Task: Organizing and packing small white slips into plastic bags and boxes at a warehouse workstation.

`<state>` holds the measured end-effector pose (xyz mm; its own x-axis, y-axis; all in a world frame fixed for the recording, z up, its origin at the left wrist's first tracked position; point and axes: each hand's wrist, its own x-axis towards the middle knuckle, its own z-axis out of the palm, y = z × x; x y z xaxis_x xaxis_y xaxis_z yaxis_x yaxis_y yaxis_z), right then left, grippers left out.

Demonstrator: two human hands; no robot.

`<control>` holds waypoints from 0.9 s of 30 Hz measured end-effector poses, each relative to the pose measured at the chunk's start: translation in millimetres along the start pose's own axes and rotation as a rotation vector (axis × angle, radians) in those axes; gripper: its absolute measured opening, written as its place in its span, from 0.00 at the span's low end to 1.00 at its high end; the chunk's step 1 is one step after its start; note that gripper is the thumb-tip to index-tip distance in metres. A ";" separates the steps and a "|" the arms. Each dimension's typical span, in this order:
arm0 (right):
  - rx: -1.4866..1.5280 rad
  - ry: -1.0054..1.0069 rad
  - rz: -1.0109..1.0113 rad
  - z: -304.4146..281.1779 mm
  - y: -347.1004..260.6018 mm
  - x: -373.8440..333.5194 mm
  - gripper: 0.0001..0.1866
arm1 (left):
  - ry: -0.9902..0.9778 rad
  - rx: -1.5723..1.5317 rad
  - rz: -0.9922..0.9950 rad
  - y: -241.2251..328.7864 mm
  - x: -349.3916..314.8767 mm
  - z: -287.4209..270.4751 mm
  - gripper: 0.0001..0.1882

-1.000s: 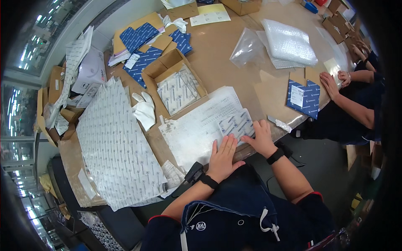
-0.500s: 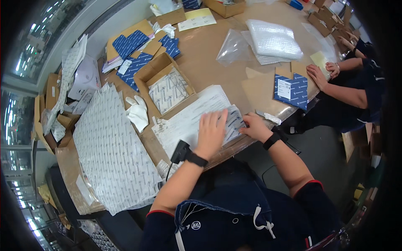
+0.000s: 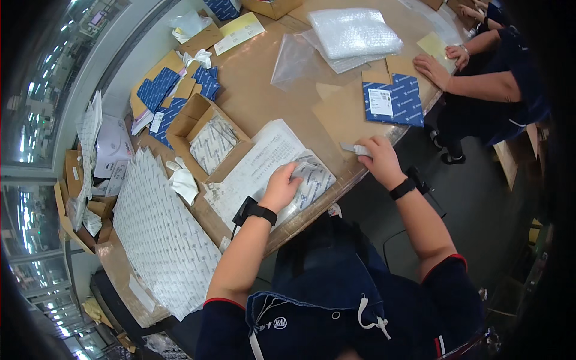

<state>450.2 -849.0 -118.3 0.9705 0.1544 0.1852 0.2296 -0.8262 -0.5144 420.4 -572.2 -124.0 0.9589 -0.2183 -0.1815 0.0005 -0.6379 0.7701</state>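
Note:
My left hand (image 3: 282, 189), fingers curled together, grips the near-left part of a flat packet of white patterned paper (image 3: 318, 181). This packet lies on a printed white sheet (image 3: 264, 159) near the table's front edge. To its right, my right hand (image 3: 382, 161) is closed around the pale handle of a small knife (image 3: 360, 150). The knife's blade points left, just above or on the table; I cannot tell which. Beyond the sheet stands an open cardboard box (image 3: 240, 155) with more patterned paper packets (image 3: 214, 144) inside.
A stack of patterned paper (image 3: 165, 234) covers the left side, with a white glove (image 3: 183, 182) beside it. Blue cardboard sleeves (image 3: 393, 102) lie at right and far left. Bubble wrap (image 3: 354, 36) rests farther back. A co-worker's hands (image 3: 435, 71) are at the right edge.
My right hand has left the packet and taken hold of the knife from the table. My left hand has shifted to the packet's near-left side. The whole view has shifted.

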 end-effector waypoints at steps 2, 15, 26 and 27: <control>-0.052 -0.092 -0.166 5.0 12.3 -2.0 0.12 | -0.014 -0.053 0.001 5.2 -2.5 4.0 0.18; 0.418 -0.580 -0.025 -14.7 -10.9 -5.4 0.08 | -0.097 -0.187 -0.070 5.5 -7.2 11.5 0.17; 0.313 -0.842 0.006 -13.3 -1.5 -21.3 0.14 | -0.132 0.610 0.468 20.5 -17.3 20.4 0.24; 0.318 -0.846 0.016 -14.2 -1.3 -23.1 0.14 | -0.144 0.606 0.467 25.1 -18.0 21.3 0.24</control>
<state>426.4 -859.1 -110.1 0.6744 0.5951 -0.4371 0.1032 -0.6621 -0.7423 397.1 -600.0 -114.4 0.7751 -0.6311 -0.0300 -0.5894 -0.7394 0.3253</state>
